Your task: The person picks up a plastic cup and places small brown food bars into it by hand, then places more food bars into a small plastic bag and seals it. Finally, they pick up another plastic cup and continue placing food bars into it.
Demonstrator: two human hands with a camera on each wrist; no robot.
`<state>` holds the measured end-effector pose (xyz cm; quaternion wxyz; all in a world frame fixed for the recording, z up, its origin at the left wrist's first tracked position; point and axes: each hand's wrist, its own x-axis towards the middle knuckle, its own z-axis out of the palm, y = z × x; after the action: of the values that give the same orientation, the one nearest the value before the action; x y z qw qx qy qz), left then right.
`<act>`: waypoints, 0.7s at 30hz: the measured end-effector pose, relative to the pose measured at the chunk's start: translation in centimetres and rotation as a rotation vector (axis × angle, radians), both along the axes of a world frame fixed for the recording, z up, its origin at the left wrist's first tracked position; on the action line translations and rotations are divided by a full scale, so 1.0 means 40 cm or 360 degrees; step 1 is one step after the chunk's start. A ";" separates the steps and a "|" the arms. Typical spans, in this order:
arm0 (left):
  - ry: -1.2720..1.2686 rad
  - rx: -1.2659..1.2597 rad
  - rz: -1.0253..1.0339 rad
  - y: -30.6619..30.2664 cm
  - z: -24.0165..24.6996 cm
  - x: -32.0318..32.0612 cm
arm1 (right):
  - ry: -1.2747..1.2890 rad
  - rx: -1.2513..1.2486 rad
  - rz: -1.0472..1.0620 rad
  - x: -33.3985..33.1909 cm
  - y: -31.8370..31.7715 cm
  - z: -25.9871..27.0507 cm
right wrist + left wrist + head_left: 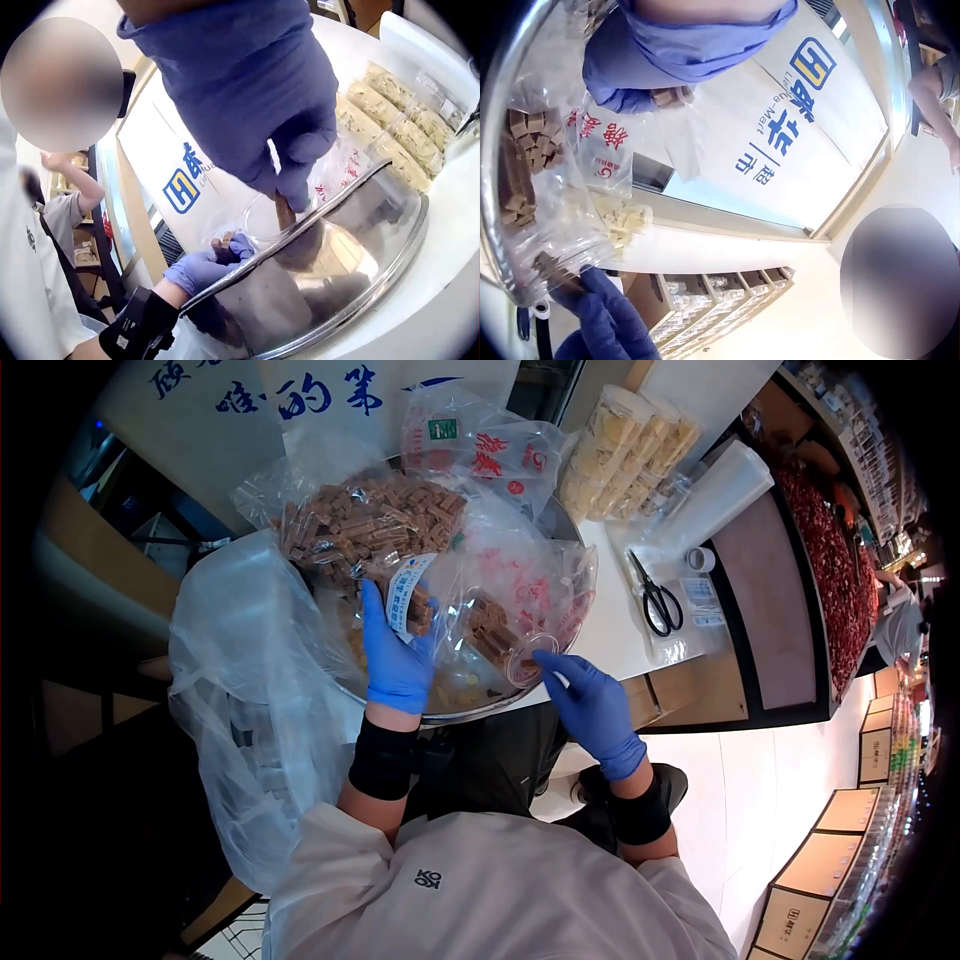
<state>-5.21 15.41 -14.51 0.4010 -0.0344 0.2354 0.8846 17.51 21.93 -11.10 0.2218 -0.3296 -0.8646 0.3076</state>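
A: How is your right hand (597, 710) set?

B: You have its thumb and fingertips pressed together, pinching a brown piece (284, 215) right at the mouth of a clear jar (488, 628).

A: And your left hand (396, 665)?

B: You hold the jar's far end with it, thumb apart from fingers, beside the white printed label (408, 595). I cannot tell how tightly you grip, since plastic and glare hide part of it.

A: What do you have in front of you?

B: The jar lies tilted over the round, shiny metal basin (490, 709), its thin ring-shaped rim facing your right hand. Short, matte, square-edged brown sticks show through its smooth wall. More are heaped in a crinkled transparent bag (375, 515) behind it.

A: Your arms?

B: Your left forearm points forward, fingers up toward the bag; your right reaches forward and inward from the side. Black-handled scissors (660, 605) lie on the white bench (606, 575) to your right.
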 end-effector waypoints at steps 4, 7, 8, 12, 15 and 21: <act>0.0044 0.0038 -0.0099 -0.009 -0.014 -0.006 | -0.0122 0.0238 0.0214 0.016 -0.001 -0.010; 0.0025 0.0036 -0.0112 -0.004 -0.004 -0.001 | -0.0215 0.0253 0.0397 0.025 0.009 -0.007; 0.0009 -0.0004 -0.0083 -0.004 0.000 0.000 | -0.0234 0.0250 0.0406 0.025 0.011 -0.002; 0.0085 0.0141 -0.0200 -0.009 -0.018 -0.008 | -0.0015 0.0216 0.0383 0.009 0.003 0.010; 0.0049 0.0057 -0.0124 -0.005 -0.006 0.000 | -0.0076 -0.0333 0.0471 -0.020 0.001 0.024; -0.0067 -0.0042 -0.0111 0.000 0.017 0.004 | -0.0020 -0.0581 0.0551 -0.021 0.020 -0.002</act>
<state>-5.04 15.42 -13.83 0.4360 -0.0502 0.2397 0.8660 16.67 22.73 -11.20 0.0972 -0.2131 -0.8396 0.4900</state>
